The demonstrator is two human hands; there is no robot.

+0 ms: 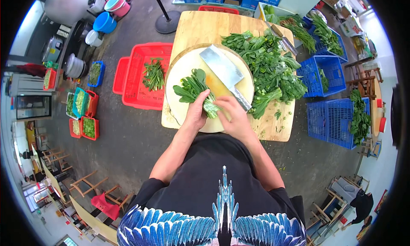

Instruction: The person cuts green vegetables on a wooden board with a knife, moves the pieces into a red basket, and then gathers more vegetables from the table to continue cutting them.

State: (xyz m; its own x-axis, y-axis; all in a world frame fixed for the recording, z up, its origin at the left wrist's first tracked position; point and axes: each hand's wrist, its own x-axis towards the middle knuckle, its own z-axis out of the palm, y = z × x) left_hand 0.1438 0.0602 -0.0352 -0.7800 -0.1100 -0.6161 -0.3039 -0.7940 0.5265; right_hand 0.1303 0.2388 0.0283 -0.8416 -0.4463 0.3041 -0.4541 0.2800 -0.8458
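Observation:
My left hand (197,110) is closed around a bunch of leafy greens (193,86) over the round chopping board (181,113), with the leaves pointing away from me. At the pale stem ends, my right hand (232,113) is slightly blurred; its thumb and fingers close on the stems. A cleaver (222,66) lies flat on the board just beyond my right hand, its handle angled toward me. To the right, a large heap of leafy greens (269,66) covers much of the wooden table (192,28).
A red basket (134,81) with some cut greens stands left of the table. Knives (284,40) lie at its far right corner. Blue crates (316,81) line the right side, and small baskets of chopped vegetables (89,127) sit on the floor at left.

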